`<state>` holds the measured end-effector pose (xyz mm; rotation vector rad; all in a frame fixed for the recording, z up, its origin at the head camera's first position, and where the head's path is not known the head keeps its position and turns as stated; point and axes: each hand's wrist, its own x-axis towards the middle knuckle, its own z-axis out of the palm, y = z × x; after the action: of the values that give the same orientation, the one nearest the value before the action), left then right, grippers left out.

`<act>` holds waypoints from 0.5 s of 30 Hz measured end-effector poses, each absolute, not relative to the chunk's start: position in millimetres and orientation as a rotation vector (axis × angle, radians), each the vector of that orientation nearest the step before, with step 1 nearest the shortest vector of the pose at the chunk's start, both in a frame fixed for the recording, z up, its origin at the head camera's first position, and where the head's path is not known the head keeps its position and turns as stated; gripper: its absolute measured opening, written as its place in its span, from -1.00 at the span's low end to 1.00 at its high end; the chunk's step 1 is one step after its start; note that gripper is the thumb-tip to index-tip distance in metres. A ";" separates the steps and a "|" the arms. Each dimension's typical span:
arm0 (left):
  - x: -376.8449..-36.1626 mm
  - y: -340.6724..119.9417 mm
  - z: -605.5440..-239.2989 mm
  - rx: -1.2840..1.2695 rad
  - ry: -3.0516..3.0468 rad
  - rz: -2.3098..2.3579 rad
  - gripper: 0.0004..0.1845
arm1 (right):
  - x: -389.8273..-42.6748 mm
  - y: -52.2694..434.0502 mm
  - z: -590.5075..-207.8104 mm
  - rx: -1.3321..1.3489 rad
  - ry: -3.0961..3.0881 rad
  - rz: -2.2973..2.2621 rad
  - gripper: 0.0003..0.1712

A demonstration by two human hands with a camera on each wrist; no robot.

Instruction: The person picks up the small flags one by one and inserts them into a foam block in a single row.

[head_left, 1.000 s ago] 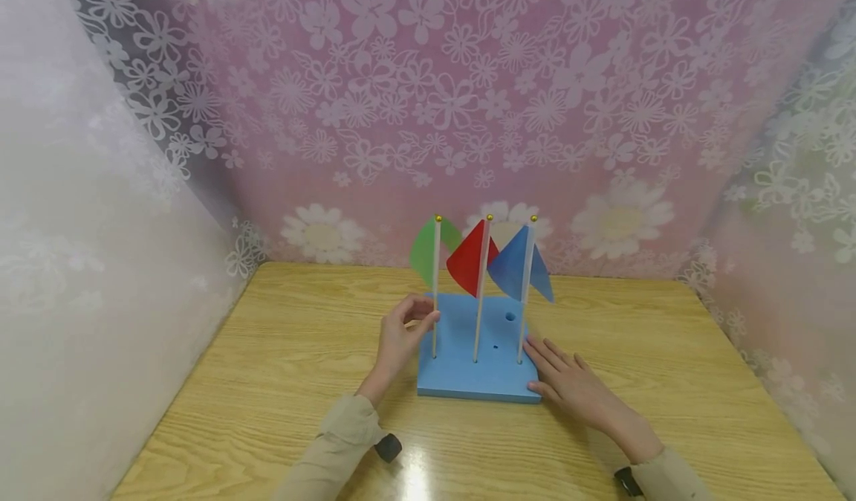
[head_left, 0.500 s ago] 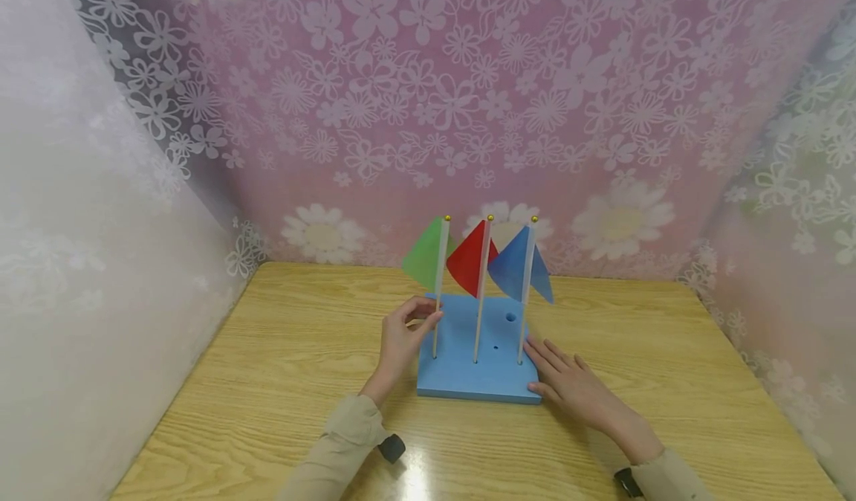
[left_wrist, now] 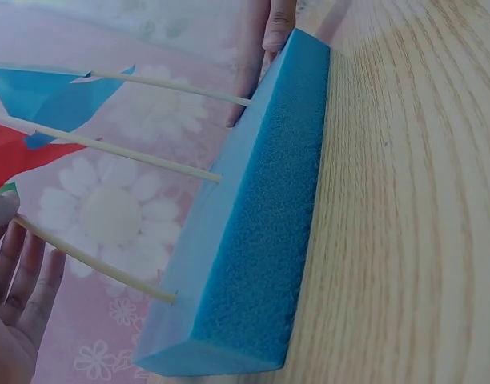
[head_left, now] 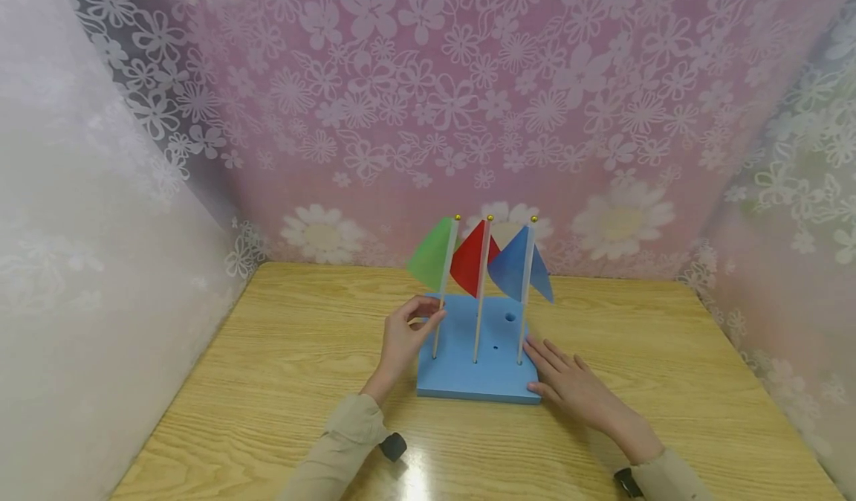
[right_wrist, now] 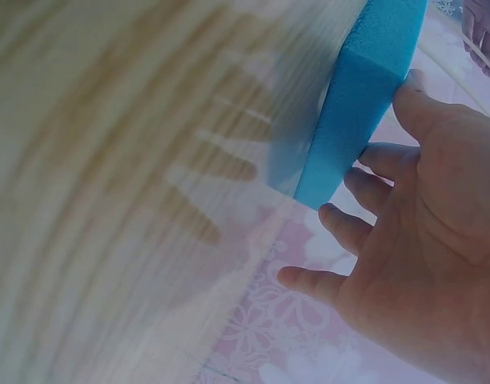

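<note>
My left hand (head_left: 403, 341) pinches the wooden stick (left_wrist: 101, 264) of the green flag (head_left: 431, 256) between thumb and fingers. That stick leans right, its foot in a hole near the left side of a blue foam block (head_left: 475, 382). A red flag (head_left: 470, 259) stands in the middle of the block and a blue flag (head_left: 511, 267) on its right, both on sticks set in the foam. Gold beads top all three. My right hand (head_left: 578, 389) lies with straight fingers against the block's right edge; the right wrist view shows its thumb (right_wrist: 417, 100) touching the foam.
The block lies on a wood-grain table (head_left: 301, 337). One larger hole (head_left: 510, 317) and one small hole (head_left: 495, 347) show in its top. A pink flowered backdrop (head_left: 401, 114) stands behind the table, with pale side panels left and right.
The green flag's top has swung to the right, tilting its stick, and the flag now shows more of its left side. My left hand moved slightly right with it; the right hand stayed still.
</note>
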<state>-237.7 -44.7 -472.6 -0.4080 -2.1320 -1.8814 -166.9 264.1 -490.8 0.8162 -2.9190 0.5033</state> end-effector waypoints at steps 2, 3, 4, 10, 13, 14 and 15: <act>-232.5 -44.2 -464.0 -0.408 -2.141 -1.879 -0.83 | -166.5 263.8 -489.6 0.803 -2.940 0.509 -0.25; -229.3 -44.3 -459.3 -0.412 -2.141 -1.879 -0.83 | -166.4 263.6 -488.9 0.790 -2.955 0.510 -0.25; -226.5 -44.4 -454.9 -0.420 -2.138 -1.878 -0.85 | -166.9 263.9 -489.1 0.786 -2.969 0.503 -0.25; -226.1 -44.2 -453.0 -0.449 -2.141 -1.884 -0.83 | -169.5 267.1 -494.9 0.792 -2.952 0.513 -0.25; -234.3 -43.1 -464.8 -0.439 -2.162 -1.876 -0.81 | -171.9 269.9 -501.8 0.806 -2.916 0.495 -0.24; -236.6 -42.9 -468.4 -0.435 -2.166 -1.872 -0.81 | -173.0 271.1 -504.4 0.813 -2.911 0.484 -0.24; -239.2 -43.0 -472.2 -0.431 -2.167 -1.875 -0.80 | -173.4 271.5 -505.1 0.814 -2.906 0.483 -0.24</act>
<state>-239.2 -43.0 -472.2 -0.4313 -2.1673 -1.8745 -173.4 271.5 -505.1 0.8142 -2.9056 0.4832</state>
